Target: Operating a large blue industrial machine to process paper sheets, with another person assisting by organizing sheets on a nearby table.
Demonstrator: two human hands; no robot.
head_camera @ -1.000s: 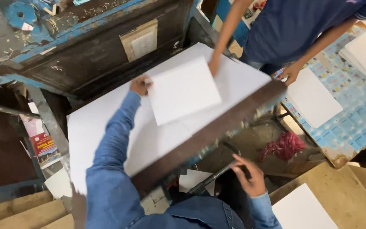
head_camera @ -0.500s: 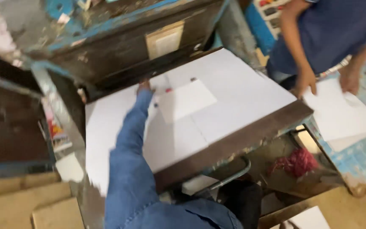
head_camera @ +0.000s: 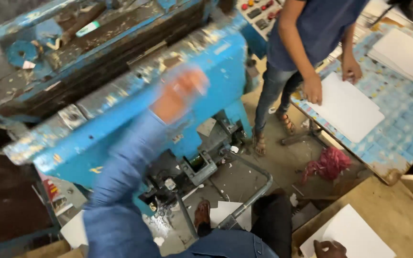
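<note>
Head view. The left hand (head_camera: 180,91) is raised in front of the blue press machine (head_camera: 135,119), at the end of a blue denim sleeve (head_camera: 120,191). The hand is heavily motion-blurred; whether it is clenched, released or grasping cannot be told, and no object is seen in it. Directly behind and below the hand, the worn blue front plate of the machine is located, with chipped paint along its upper edge.

The right hand (head_camera: 330,248) is seen at the bottom edge of the frame, resting with fingers laid on the corner of a white paper sheet (head_camera: 354,236); a closed grasp is not shown. The sheet lies on a brown board surface (head_camera: 397,210) just to the right of that hand.

Well beyond the right hand, a second person in a dark blue shirt (head_camera: 311,24) is positioned at a blue patterned table (head_camera: 397,124), both hands placed on a white paper stack (head_camera: 347,107). A red rag (head_camera: 328,162) lies on the floor between the table and the machine base.
</note>
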